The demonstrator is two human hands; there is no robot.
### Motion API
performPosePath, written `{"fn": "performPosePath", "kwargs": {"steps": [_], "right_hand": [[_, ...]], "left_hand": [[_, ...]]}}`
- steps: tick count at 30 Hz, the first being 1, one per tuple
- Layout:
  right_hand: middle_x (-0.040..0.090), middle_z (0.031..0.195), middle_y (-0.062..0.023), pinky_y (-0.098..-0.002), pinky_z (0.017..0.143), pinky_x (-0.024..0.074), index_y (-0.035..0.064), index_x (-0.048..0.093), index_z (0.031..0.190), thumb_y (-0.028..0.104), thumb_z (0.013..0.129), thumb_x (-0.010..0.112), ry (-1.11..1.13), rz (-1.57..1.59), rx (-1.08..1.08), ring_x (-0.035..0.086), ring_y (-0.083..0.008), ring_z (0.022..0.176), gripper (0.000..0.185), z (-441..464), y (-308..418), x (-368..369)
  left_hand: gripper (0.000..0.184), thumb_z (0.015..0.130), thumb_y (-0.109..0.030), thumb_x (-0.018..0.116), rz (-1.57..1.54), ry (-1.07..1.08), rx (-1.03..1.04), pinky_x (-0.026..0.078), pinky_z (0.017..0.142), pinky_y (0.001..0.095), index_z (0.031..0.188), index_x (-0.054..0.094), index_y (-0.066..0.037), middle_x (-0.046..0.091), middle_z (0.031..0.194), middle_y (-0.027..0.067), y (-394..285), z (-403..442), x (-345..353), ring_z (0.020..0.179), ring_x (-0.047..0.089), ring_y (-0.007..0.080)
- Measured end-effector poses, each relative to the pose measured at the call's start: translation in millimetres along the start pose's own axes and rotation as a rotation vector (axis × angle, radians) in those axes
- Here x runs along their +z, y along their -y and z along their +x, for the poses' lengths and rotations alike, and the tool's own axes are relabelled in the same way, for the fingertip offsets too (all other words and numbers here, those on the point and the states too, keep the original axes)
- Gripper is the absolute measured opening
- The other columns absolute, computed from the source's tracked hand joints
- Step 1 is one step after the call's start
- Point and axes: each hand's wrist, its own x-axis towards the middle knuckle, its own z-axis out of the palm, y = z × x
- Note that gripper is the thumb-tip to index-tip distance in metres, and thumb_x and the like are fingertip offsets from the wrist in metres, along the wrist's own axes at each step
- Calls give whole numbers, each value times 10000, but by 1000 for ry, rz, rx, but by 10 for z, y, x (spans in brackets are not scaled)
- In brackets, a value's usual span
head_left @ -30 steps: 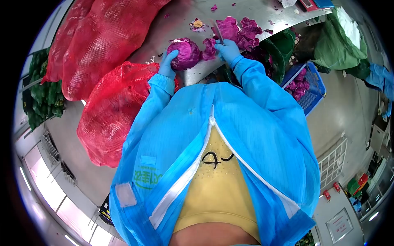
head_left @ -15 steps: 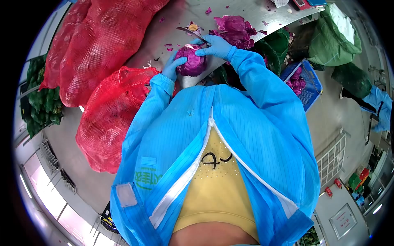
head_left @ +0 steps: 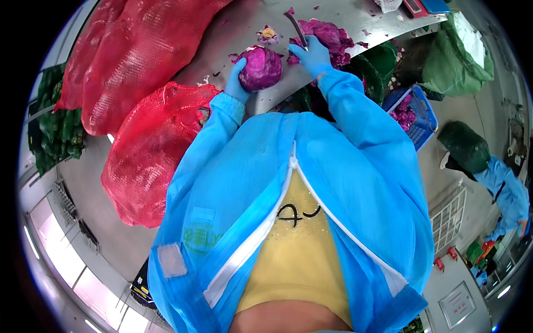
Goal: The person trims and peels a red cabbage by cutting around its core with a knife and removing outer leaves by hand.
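A purple cabbage (head_left: 260, 68) rests at the edge of the metal table (head_left: 239, 30), held from its left side by my left hand (head_left: 235, 83) in a blue glove. My right hand (head_left: 312, 54), gloved as well, is wrapped round a knife (head_left: 297, 29) whose dark curved blade points up and away. Just beyond that hand lies a heap of loose purple leaves (head_left: 327, 38), and a small leaf piece shows at its fingertips. A cut stem piece (head_left: 268, 34) sits on the table behind the cabbage.
Large red mesh sacks (head_left: 139, 55) stand at the left, with a lower red sack (head_left: 150, 161) beside me. To the right are a blue basket (head_left: 422, 119) of purple cabbage and a green sack (head_left: 455, 61). Another person (head_left: 505, 191) in blue is at the far right.
My right hand has moved from the cabbage rightward to the leaf heap, with the knife in it. My left hand still holds the cabbage. The other person has shifted downward in view.
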Motion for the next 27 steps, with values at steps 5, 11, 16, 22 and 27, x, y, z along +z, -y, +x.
{"fn": "performPosePath", "kwargs": {"steps": [5,11,16,22,27], "right_hand": [[593,961,-186,-403,811,477,22,523,1126,248,690,751,-170,-430,-375,583,-346,913,542,-241,-189,-110],[632,868,-133,-355,655,509,49,538,1101,219,828,634,20,2,-175,615,-255,683,336,-468,82,-180],[607,678,-82,-273,447,423,31,524,1053,302,894,572,294,621,308,527,-148,479,318,-314,102,41],[575,638,-75,-264,409,395,8,569,955,375,822,665,384,602,322,498,-135,451,401,-257,71,222],[576,647,-63,-265,408,389,19,543,1179,337,816,683,430,531,230,496,-121,452,502,-243,201,212]], "left_hand": [[627,786,-405,645,-136,-47,-86,388,964,559,1312,423,-148,490,1295,111,-132,-29,260,1147,506,323],[693,731,-368,731,20,-241,-39,422,923,566,1309,418,-151,497,1284,99,-16,229,202,1142,511,313],[761,669,-226,808,99,-213,175,470,905,465,1279,399,-28,515,1229,158,149,271,190,1081,554,295],[854,581,-197,865,174,-367,106,477,906,444,1233,337,-40,502,1168,155,51,71,350,1073,541,291],[705,663,-384,804,133,-214,-215,410,940,457,1241,491,-130,545,1220,71,-209,9,213,1108,528,245]]}}
